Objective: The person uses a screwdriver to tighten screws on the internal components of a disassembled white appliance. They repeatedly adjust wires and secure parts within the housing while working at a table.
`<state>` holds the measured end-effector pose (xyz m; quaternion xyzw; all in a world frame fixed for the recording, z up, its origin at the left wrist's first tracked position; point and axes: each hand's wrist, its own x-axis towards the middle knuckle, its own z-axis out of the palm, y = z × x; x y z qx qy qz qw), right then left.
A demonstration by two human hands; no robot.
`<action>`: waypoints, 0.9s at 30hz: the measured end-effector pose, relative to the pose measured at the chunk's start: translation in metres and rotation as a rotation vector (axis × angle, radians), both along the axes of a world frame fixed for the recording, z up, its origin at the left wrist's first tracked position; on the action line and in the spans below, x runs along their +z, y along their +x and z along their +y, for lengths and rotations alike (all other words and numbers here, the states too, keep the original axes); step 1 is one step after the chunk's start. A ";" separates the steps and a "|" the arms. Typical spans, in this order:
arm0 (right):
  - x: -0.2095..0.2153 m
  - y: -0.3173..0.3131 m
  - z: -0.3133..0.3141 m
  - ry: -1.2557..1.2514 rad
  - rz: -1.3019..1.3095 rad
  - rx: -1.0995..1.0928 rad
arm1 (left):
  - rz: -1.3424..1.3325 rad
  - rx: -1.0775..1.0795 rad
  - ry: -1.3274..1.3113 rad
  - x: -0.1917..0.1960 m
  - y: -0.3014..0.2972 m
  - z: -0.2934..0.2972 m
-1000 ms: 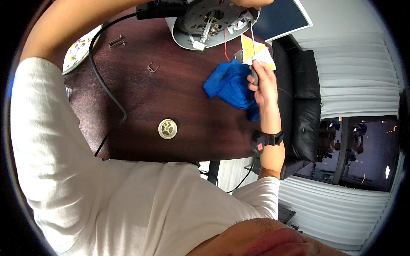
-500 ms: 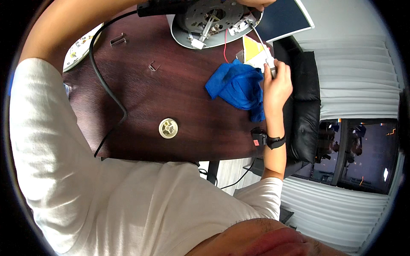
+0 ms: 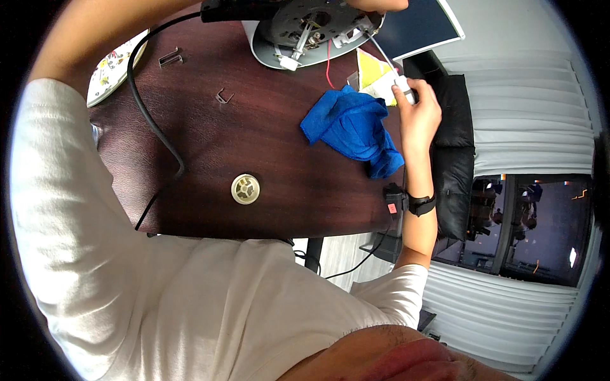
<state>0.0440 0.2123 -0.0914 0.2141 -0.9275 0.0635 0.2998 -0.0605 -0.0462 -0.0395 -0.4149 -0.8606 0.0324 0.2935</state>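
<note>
My right hand (image 3: 418, 113) grips the white handle of a screwdriver (image 3: 387, 63). Its thin shaft runs up and left to the rim of a round grey fixture (image 3: 305, 32) with exposed wires and metal parts. A black watch (image 3: 420, 204) is on that wrist. My left arm runs up the left side and along the top. Only a sliver of my left hand (image 3: 381, 4) shows, at the fixture's far rim, with its grip hidden by the frame edge. A crumpled blue cloth (image 3: 356, 127) lies just left of my right hand, beside a yellow paper (image 3: 370, 68).
On the dark wooden table (image 3: 273, 146) lie a small round beige part (image 3: 245, 188), a black cable (image 3: 152, 120), two metal clips (image 3: 170, 58) (image 3: 222, 96) and a patterned plate (image 3: 114, 63). A dark screen (image 3: 416, 25) and a black chair (image 3: 454, 146) stand to the right.
My right hand has moved right, off the yellow paper, and turned. The screwdriver's shaft now points up to the fixture's rim. The cloth and the other things have stayed put.
</note>
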 end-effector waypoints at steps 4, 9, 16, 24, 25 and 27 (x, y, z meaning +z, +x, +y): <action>-0.009 -0.012 0.015 -0.814 -0.823 -0.024 | -0.003 0.016 -0.065 -0.004 0.001 0.004; -0.027 -0.011 0.015 -1.245 -1.185 0.025 | -0.001 0.045 -0.042 -0.002 0.006 0.003; -0.017 0.011 0.003 0.113 0.149 0.005 | -0.129 -0.026 -0.060 0.014 0.010 -0.017; 0.012 0.014 -0.018 0.278 0.210 0.038 | -0.257 -0.106 0.049 0.027 0.004 -0.043; 0.013 0.015 -0.020 0.276 0.198 0.036 | -0.269 -0.114 0.060 0.028 0.003 -0.045; 0.015 0.016 -0.022 0.270 0.192 0.030 | -0.286 -0.132 0.079 0.029 0.000 -0.050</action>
